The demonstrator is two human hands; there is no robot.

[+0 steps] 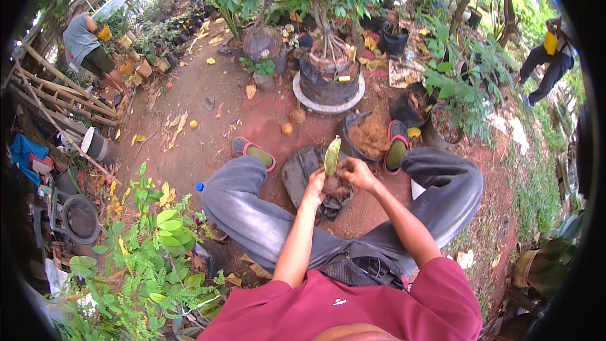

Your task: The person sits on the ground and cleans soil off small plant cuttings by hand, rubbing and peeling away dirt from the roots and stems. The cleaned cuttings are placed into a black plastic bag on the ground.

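Observation:
Between my hands, a plant with one upright, pale green leaf (pixel 332 156) stands above a brown root ball (pixel 335 185). My left hand (pixel 316 186) is closed around the left side of the plant's base. On the right, my right hand (pixel 356 173) has its fingers bent close to the leaf's base; whether they grip anything is too small to tell. Beneath both hands, a black plastic bag (pixel 300 175) lies on the reddish ground between my feet. A black pot of brown fibre (pixel 370 135) stands just beyond it, beside my right shoe.
A large potted tree (pixel 330 78) on a round pale base stands ahead. Leafy plants (pixel 165 232) grow close at my left, and black pots (pixel 411 104) stand ahead right. One person (pixel 87 42) bends over pots far left; another person (pixel 549 59) is far right.

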